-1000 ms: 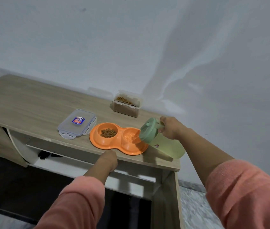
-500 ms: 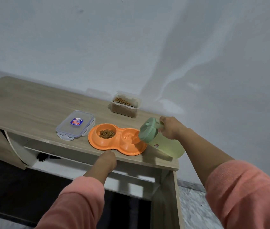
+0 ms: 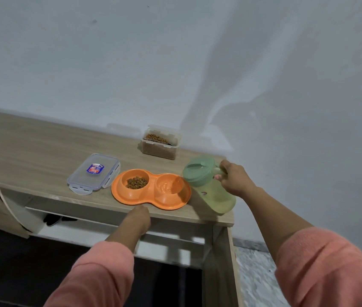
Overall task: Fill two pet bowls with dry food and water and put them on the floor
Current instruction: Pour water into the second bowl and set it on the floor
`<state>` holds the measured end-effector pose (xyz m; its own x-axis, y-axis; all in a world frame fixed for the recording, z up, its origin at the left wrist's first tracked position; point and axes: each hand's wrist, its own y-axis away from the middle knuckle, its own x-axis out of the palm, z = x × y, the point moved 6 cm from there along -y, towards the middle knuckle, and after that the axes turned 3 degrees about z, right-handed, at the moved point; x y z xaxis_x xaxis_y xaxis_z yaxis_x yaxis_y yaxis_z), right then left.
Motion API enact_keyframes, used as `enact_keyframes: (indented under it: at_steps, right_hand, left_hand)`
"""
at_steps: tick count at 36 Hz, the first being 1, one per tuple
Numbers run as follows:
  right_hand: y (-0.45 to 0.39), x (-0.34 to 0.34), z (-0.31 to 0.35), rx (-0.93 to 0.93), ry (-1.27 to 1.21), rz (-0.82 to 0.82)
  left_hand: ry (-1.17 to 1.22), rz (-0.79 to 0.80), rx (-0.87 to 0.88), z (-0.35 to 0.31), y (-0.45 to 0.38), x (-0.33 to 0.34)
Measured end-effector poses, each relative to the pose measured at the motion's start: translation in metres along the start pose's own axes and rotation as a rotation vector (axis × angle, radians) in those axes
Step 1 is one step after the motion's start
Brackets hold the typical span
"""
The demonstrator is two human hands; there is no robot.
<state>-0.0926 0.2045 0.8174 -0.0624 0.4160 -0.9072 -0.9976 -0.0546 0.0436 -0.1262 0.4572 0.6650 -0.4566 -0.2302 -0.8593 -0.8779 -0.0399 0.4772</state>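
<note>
So the orange double pet bowl [image 3: 151, 189] sits near the front edge of the wooden cabinet top [image 3: 31, 147], toward its right end. Left cup has dry kibble [image 3: 137, 182], right cup looks wet. My right hand [image 3: 234, 179] is wrapped around the handle of the green water jug [image 3: 209, 185], tipped toward the right cup. Left hand [image 3: 139, 218] rests at the front edge just below the bowl; can't tell how its fingers lie. The clear lid [image 3: 93, 172] lies left of the bowl, and the open kibble container [image 3: 160, 142] is by the back edge.
</note>
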Motion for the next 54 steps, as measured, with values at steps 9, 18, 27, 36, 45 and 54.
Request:
enact_keyframes:
  at_steps: [9, 18, 27, 36, 45, 54]
  right_hand:
    - [0.03, 0.012, -0.038, 0.179, -0.415, -0.271]
    - [0.048, 0.037, -0.062, 0.313, -0.594, -0.331]
    - [0.057, 0.065, -0.073, 0.58, -0.767, -0.375]
    - [0.053, 0.138, -0.06, 0.835, -0.858, -0.023]
    - [0.018, 0.163, -0.001, 0.821, -0.897, 0.064]
    - [-0.009, 0.174, 0.031, 0.92, -0.768, -0.056]
  left_hand:
    - [0.067, -0.077, 0.033, -0.003, 0.0, 0.005]
    - [0.206, -0.08, 0.063, 0.01, 0.0, 0.006]
    - [0.413, -0.231, 0.017, 0.02, 0.001, -0.004]
    - [0.676, -0.319, -0.227, 0.054, -0.021, -0.015]
    - [0.717, -0.269, -0.461, 0.082, -0.056, -0.036]
    - [0.769, -0.046, -0.414, 0.108, -0.114, -0.028]
